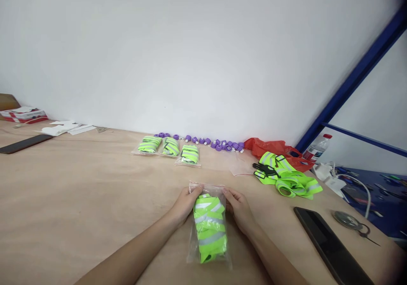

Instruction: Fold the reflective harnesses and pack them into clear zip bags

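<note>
Between my two hands is a clear plastic zip bag (192,249) with a folded neon-yellow reflective strap (210,225) inside. My left hand (186,204) pinches the bag's top left corner, thumb on the front. The top right corner is held by my right hand (238,206) in the same way. Farther back lie three packed bags of the same strap: a left one (149,144), a middle one (171,147) and a right one (190,154). To the right, a loose reflective strap (295,181) with a black buckle (266,169) lies in a heap.
Several purple rolls (222,144) line the wall. A red plastic bag (270,147) and a bottle (318,148) stand behind the loose strap. A black phone (329,242) and a round metal object (346,219) lie at right. Papers (63,127) and a dark flat bar (25,143) are at left.
</note>
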The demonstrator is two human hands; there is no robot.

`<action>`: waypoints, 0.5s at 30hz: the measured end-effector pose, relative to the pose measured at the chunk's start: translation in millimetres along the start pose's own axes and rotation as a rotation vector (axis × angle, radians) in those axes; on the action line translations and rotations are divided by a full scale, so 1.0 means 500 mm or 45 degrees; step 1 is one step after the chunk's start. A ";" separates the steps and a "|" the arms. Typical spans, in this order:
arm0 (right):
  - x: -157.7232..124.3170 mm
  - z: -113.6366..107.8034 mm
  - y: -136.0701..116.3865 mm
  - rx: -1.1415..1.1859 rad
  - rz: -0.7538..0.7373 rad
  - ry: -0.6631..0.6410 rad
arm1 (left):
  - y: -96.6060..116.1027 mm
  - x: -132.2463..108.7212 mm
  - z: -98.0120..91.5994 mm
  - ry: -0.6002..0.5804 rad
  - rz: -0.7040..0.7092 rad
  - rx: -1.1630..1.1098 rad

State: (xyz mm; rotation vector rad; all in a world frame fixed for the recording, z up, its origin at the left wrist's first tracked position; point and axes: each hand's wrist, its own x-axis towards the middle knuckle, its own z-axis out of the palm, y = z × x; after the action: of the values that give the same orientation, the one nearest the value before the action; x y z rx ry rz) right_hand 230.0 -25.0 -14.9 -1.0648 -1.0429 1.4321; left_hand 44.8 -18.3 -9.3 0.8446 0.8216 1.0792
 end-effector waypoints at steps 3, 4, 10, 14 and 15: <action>-0.005 0.006 0.004 -0.058 -0.039 0.068 | 0.002 -0.002 0.000 -0.034 0.039 0.017; -0.006 0.008 0.004 -0.079 -0.057 0.091 | 0.003 -0.003 0.002 -0.037 0.045 0.023; -0.010 0.013 0.007 -0.128 -0.127 0.139 | 0.009 -0.005 0.008 0.048 0.081 0.092; -0.010 0.017 0.008 -0.103 -0.107 0.118 | 0.010 0.002 0.000 0.110 0.167 0.176; -0.009 0.018 0.007 -0.089 -0.092 0.113 | 0.009 0.004 -0.003 0.130 0.190 0.193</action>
State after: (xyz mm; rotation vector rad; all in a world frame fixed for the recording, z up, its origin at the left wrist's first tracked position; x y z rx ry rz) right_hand 221.0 -30.4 -16.1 -1.1196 -1.0636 1.2871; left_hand 42.5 -15.3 -6.3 0.9970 0.9468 1.2098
